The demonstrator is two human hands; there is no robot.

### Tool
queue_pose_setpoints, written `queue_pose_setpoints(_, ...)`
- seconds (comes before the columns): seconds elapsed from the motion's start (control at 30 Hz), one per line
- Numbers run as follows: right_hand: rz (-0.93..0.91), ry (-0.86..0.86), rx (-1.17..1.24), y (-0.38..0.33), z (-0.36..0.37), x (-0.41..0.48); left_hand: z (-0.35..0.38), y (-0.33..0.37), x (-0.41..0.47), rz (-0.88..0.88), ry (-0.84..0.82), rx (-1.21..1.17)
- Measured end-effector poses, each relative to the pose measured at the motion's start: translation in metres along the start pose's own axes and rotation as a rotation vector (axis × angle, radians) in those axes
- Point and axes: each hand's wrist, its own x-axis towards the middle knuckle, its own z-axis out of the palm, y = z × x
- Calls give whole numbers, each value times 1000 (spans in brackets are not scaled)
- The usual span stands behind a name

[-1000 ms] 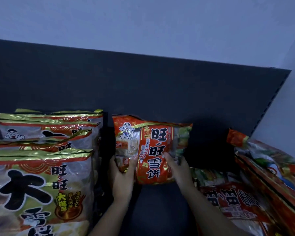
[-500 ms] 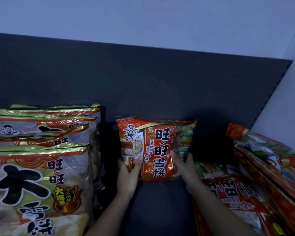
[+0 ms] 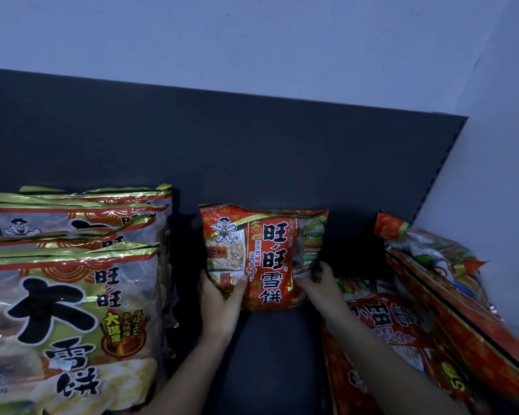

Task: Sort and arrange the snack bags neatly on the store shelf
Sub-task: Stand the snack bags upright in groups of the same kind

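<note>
A small red snack bag (image 3: 267, 253) with white and black characters stands upright at the back of the dark shelf (image 3: 276, 354), against the back panel. My left hand (image 3: 221, 298) grips its lower left corner, thumb across the front. My right hand (image 3: 322, 284) holds its lower right edge, fingers wrapped round the side. A row of several large gold-trimmed bags (image 3: 69, 298) stands to the left. Red bags (image 3: 402, 330) lie flat to the right.
The dark back panel (image 3: 252, 151) rises behind the bags, with a pale wall above. More red and colourful bags (image 3: 450, 280) lean in a heap along the right side wall. A bare strip of shelf runs between the left row and the right pile.
Both hands have pushed the small red bag farther back on the shelf and stood it more upright and square. The grip on both lower corners is unchanged.
</note>
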Motion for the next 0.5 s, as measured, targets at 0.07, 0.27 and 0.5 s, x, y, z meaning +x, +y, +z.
queue_pose_setpoints(0.07,-48,-47,-113,-11,-10,-10,6,8,-8,62,97,134)
queue_pose_setpoints(0.27,-259,98,-750,-45,-67,-27,49,47,-50,475,48,239)
queue_pose_setpoints(0.5,17,370,-1237,-53,-164,-55,114,80,-80,426,-730,293)
